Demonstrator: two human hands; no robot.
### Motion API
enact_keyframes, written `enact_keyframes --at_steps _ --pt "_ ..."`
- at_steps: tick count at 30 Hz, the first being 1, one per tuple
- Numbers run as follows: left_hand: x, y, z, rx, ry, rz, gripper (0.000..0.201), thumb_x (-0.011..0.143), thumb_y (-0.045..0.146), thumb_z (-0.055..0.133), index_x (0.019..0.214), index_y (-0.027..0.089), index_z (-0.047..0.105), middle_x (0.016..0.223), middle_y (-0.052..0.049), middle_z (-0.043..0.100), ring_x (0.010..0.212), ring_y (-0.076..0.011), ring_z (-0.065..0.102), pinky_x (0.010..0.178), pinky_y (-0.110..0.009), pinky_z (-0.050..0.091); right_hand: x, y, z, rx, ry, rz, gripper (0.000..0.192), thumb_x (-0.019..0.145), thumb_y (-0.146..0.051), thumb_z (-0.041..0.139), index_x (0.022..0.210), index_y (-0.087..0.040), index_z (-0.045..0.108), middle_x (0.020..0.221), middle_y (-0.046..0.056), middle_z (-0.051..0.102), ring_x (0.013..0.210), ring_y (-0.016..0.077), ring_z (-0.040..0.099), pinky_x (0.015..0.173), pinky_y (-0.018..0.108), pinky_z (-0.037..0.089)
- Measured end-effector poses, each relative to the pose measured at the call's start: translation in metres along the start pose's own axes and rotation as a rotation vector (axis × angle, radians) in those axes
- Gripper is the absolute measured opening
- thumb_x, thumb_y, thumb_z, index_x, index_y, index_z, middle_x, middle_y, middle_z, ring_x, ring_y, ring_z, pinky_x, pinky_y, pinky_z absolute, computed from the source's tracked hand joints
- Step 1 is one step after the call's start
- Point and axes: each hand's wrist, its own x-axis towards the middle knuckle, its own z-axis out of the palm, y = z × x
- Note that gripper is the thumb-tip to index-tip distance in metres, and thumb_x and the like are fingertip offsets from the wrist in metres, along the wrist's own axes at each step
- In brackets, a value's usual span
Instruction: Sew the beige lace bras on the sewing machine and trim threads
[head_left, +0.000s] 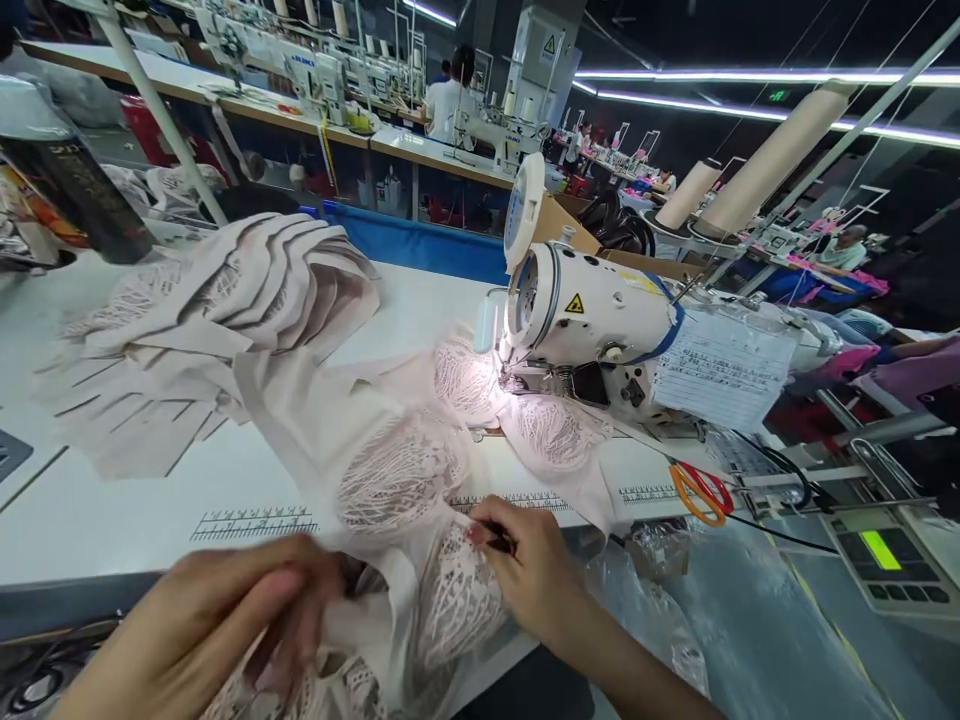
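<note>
**Holding pale lace at the table edge**

Gripping a pale pink lace garment (pixel 420 520) at the near edge of the white table (pixel 112 510), both hands work low in the head view. The left hand (pixel 217 630) is curled, its fingers folded around a gathered bunch of the fabric, thumb lying across the top. The right hand (pixel 525 570) is mostly closed too: thumb and forefinger pinch a small dark tool (pixel 499 543) against the lace, and what kind of tool it is cannot be made out. The other fingers tuck under the palm.

The garment runs from the hands up across the table to the sewing machine (pixel 600 320), where its far end lies lit under the needle area. Part of it hangs over the table edge between the two hands.

To the left of the garment, a fanned stack of beige cut pieces (pixel 225 310) rests on the table, touching the lace at its near corner. Printed ruler marks (pixel 251 523) run along the table front. Orange-handled scissors (pixel 701 492) lie to the right of the machine base, well apart from the right hand. A paper sheet with printed text (pixel 720 375) hangs on the machine's arm. Behind, other people sit at further rows of machines.
</note>
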Motion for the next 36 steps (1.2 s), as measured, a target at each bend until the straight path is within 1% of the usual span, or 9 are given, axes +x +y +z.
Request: enact_keyframes --at_steps 2,3,6,9,12,15,22,28,36 --pt "0.027 0.023 -0.001 0.241 0.069 0.139 0.038 0.096 0.02 0.049 0.126 0.035 0.067 0.117 -0.005 0.073 0.101 -0.0218 0.069 0.086 -0.028 0.056 -0.013 -0.002 -0.001 0.006 -0.028 -0.072 0.012 0.084 -0.015 0.058 0.074 -0.022 0.061 0.061 -0.004 0.055 0.053 0.0115 0.046 0.056 0.025 0.031" --pt "0.041 0.035 0.001 0.405 -0.03 0.232 0.042 0.095 0.016 0.049 0.127 0.034 0.068 0.137 -0.007 0.064 0.126 -0.027 0.059 0.102 -0.036 0.051 -0.019 -0.004 -0.002 0.014 -0.068 -0.108 0.012 0.082 -0.012 0.06 0.076 -0.022 0.064 0.062 -0.004 0.059 0.054 0.0119 0.049 0.056 0.024 0.033" --pt "0.072 0.064 0.004 0.608 -0.341 0.455 0.024 0.087 0.014 0.063 0.091 0.03 0.079 0.153 -0.002 0.051 0.15 -0.034 0.032 0.122 -0.054 0.025 -0.032 -0.013 -0.012 0.066 -0.23 -0.155 0.015 0.081 -0.009 0.064 0.075 -0.023 0.068 0.064 -0.004 0.065 0.054 0.0111 0.053 0.057 0.023 0.036" --pt "0.074 0.078 -0.004 0.527 -0.602 0.428 0.013 0.083 0.017 0.074 0.076 0.027 0.076 0.132 -0.005 0.068 0.132 -0.0324 0.056 0.121 -0.051 0.028 -0.039 -0.018 -0.025 0.156 -0.385 -0.129 0.017 0.087 -0.018 0.066 0.07 -0.021 0.068 0.062 -0.004 0.062 0.051 0.0097 0.05 0.055 0.023 0.037" --pt "0.059 0.07 -0.014 0.249 -0.707 0.217 0.024 0.092 0.018 0.063 0.07 0.023 0.071 0.074 -0.006 0.072 0.072 -0.0221 0.068 0.085 -0.036 0.053 -0.037 -0.013 -0.034 0.248 -0.528 -0.103 0.027 0.091 -0.036 0.067 0.069 -0.02 0.068 0.064 -0.002 0.06 0.055 0.0109 0.051 0.056 0.024 0.039" --pt "0.046 0.051 -0.014 -0.016 -0.624 -0.033 0.04 0.096 0.032 0.057 0.058 0.02 0.061 0.055 -0.004 0.052 0.049 -0.0161 0.046 0.054 -0.03 0.041 -0.031 -0.001 -0.035 0.278 -0.636 -0.111 0.032 0.09 -0.046 0.069 0.07 -0.02 0.069 0.069 0.0 0.058 0.063 0.0136 0.053 0.062 0.027 0.042" --pt "0.027 0.013 0.01 -0.263 -0.286 -0.243 0.049 0.09 0.051 0.064 0.056 0.018 0.05 0.06 0.001 0.039 0.056 -0.0122 0.036 0.054 -0.024 0.035 -0.024 0.026 -0.026 0.375 -0.641 0.005 0.046 0.087 -0.062 0.066 0.067 -0.02 0.061 0.077 0.002 0.056 0.064 0.0141 0.045 0.06 0.029 0.034" --pt "0.013 -0.001 0.045 -0.767 -0.042 -0.263 0.059 0.072 0.052 0.083 0.049 0.019 0.04 0.049 0.007 0.028 0.046 -0.0074 0.023 0.044 -0.021 0.027 -0.037 0.037 -0.009 0.669 -0.448 0.225 0.058 0.077 -0.07 0.071 0.051 -0.022 0.05 0.054 0.0 0.053 0.05 0.0135 0.04 0.051 0.029 0.03" --pt "0.011 -0.006 0.073 -0.999 -0.02 -0.274 0.067 0.063 0.061 0.086 0.052 0.019 0.035 0.044 0.008 0.032 0.04 -0.0045 0.026 0.038 -0.017 0.027 -0.046 0.059 0.012 0.864 -0.474 0.281 0.072 0.061 -0.076 0.078 0.044 -0.026 0.029 0.039 -0.005 0.039 0.037 0.0079 0.029 0.04 0.025 0.022"
